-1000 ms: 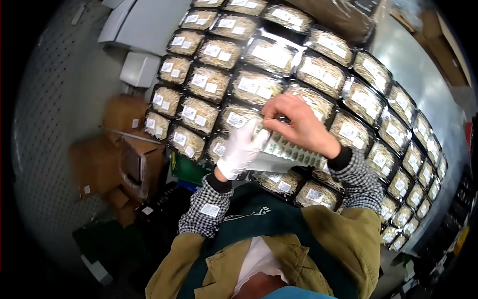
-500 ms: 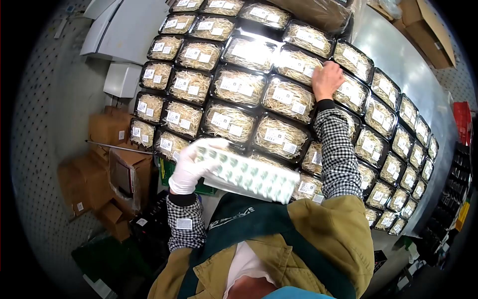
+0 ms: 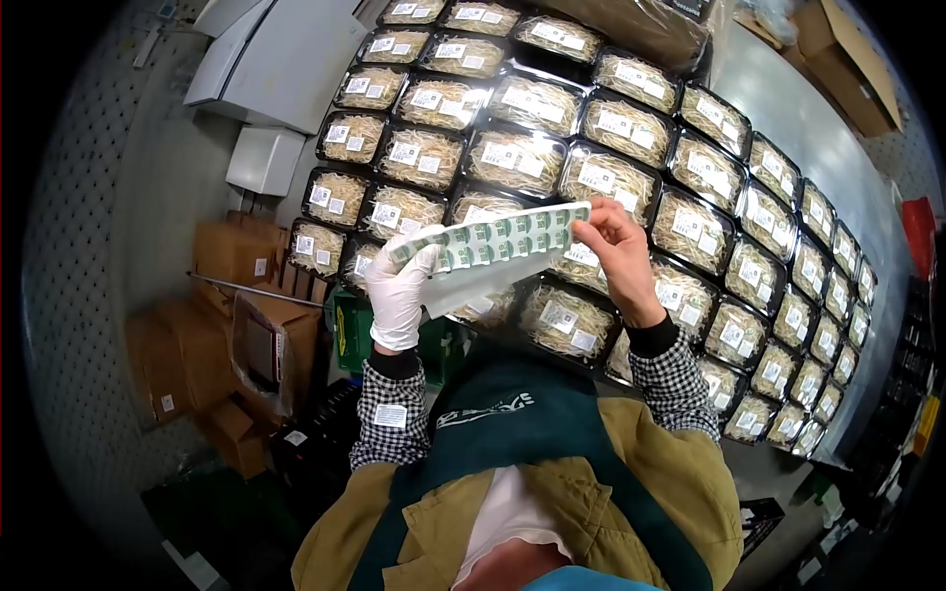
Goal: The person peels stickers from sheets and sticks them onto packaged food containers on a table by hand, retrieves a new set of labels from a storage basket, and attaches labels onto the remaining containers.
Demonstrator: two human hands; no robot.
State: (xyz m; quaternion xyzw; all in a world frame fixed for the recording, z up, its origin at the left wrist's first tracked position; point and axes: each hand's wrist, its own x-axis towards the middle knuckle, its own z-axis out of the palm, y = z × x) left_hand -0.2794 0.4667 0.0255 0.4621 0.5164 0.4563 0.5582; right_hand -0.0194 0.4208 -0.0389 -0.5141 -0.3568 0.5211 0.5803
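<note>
A sheet of stickers (image 3: pixel 507 241), white with rows of green round labels, hangs in front of my chest above the trays. My left hand (image 3: pixel 397 300), in a white glove, is closed round its left end. At the sheet's right end, the bare fingers of my right hand (image 3: pixel 623 258) pinch the edge; whether a single sticker is between them I cannot make out. Underneath and beyond lie black trays of bean sprouts (image 3: pixel 512 158), wrapped in clear film with white printed labels. The sheet and my hands cover parts of several trays.
Rows of trays spread over a metal table (image 3: pixel 778 108). An open carton (image 3: pixel 843 64) stands at the far right. To the left are a white box (image 3: pixel 264 158) and stacked cardboard boxes (image 3: pixel 182 355). A green crate (image 3: pixel 353 330) sits below the table's near left edge.
My right hand has come back from a tray further away to the sheet's right end. The sheet has been raised and tilted, its right end now higher.
</note>
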